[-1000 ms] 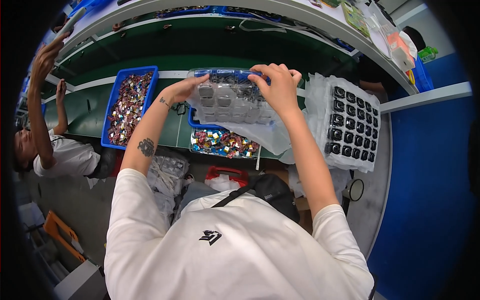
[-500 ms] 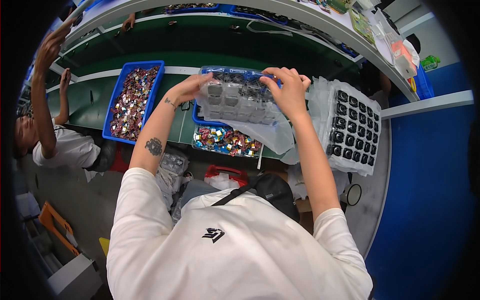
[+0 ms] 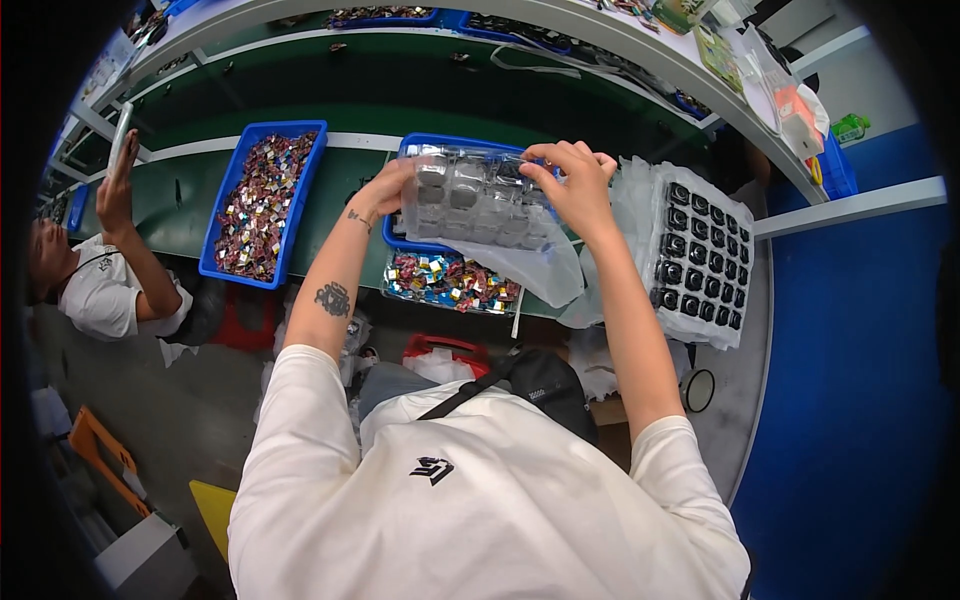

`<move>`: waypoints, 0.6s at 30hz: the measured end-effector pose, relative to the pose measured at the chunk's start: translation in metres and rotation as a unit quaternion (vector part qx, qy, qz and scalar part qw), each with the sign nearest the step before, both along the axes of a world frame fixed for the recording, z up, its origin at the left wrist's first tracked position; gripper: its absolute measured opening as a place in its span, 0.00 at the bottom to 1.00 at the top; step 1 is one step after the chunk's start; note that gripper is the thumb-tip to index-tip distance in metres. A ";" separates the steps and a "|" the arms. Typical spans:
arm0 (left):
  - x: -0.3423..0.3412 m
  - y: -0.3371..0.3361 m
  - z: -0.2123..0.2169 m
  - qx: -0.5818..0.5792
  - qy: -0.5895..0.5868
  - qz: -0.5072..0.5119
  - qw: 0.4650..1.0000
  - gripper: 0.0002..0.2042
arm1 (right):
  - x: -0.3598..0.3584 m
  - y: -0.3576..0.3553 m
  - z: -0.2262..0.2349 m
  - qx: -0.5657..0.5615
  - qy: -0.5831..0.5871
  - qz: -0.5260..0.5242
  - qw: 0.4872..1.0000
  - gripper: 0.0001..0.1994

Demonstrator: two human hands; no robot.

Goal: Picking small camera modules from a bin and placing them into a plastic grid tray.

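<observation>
A clear plastic tray with rows of square pockets (image 3: 475,205) is held up over the green bench, tilted. Dark shapes show in or through its pockets; I cannot tell which. My left hand (image 3: 393,187) is closed on the tray's left edge. At its far right corner, my right hand (image 3: 578,185) pinches the rim between thumb and fingers. A thin translucent sheet (image 3: 540,272) hangs below the tray's near right side. Behind and under the tray is a blue bin (image 3: 405,143), mostly covered. Small colourful parts (image 3: 450,280) lie just on its near side.
To the left stands a blue bin (image 3: 318,165) full of small reddish and silvery parts. Pocketed trays of black parts (image 3: 700,255) lie on the right with white sheeting. A white shelf beam (image 3: 600,40) crosses overhead. At far left a person (image 3: 120,205) holds up a flat thing.
The tray's far edge has come slightly down toward me, still between both hands. My left hand has moved a little nearer and right. The person at left has lowered the higher arm.
</observation>
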State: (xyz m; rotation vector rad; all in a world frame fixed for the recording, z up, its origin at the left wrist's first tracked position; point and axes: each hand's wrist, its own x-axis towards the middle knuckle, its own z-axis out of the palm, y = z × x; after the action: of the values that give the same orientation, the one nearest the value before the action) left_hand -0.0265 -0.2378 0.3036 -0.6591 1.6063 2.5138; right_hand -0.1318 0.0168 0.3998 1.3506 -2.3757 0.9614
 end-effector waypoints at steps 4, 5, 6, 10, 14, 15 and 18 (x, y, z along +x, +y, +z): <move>-0.006 -0.027 -0.034 0.035 0.000 -0.063 0.997 0.14 | 0.011 0.005 0.007 -0.002 0.019 0.035 0.999 0.07; -0.012 -0.032 -0.048 0.079 0.007 -0.120 0.990 0.15 | 0.008 0.006 0.002 0.000 0.011 0.042 0.999 0.07; -0.012 -0.024 -0.036 0.059 0.005 -0.136 0.989 0.16 | 0.008 0.008 0.002 -0.004 0.012 0.047 0.999 0.07; -0.018 -0.019 -0.034 -0.029 0.030 -0.147 0.988 0.15 | 0.018 0.018 0.002 -0.003 0.018 0.047 0.999 0.07; -0.016 -0.004 -0.024 -0.025 -0.006 -0.108 0.994 0.16 | 0.037 0.031 0.001 0.001 0.059 0.046 0.997 0.08; -0.015 0.000 -0.023 -0.024 -0.007 -0.107 0.994 0.16 | 0.042 0.035 0.000 -0.007 0.070 0.044 0.997 0.08; -0.005 0.008 -0.014 -0.141 -0.009 -0.145 0.979 0.13 | 0.064 0.043 -0.006 -0.018 0.098 0.007 0.995 0.09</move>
State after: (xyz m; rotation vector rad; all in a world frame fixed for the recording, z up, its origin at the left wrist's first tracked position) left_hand -0.0310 -0.2298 0.2898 -0.4303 1.9131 2.0929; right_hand -0.0674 0.0602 0.3935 1.3827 -2.1967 0.8297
